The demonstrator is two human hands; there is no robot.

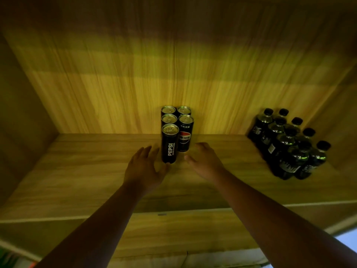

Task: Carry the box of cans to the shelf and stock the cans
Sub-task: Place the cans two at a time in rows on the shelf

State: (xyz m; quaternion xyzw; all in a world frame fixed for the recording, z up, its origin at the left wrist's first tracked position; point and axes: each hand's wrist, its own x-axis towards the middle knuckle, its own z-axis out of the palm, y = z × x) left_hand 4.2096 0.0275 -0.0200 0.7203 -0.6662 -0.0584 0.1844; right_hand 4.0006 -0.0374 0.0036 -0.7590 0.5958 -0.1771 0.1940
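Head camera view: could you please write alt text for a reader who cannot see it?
Two open hands, left and right, flank five black cans standing in two rows on a wooden shelf, holding none. Dark bottles stand grouped to the right.

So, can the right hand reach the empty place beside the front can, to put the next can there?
Probably yes. The right hand is open and already close to that bare spot on the shelf, right of the front can. Nothing stands in between.
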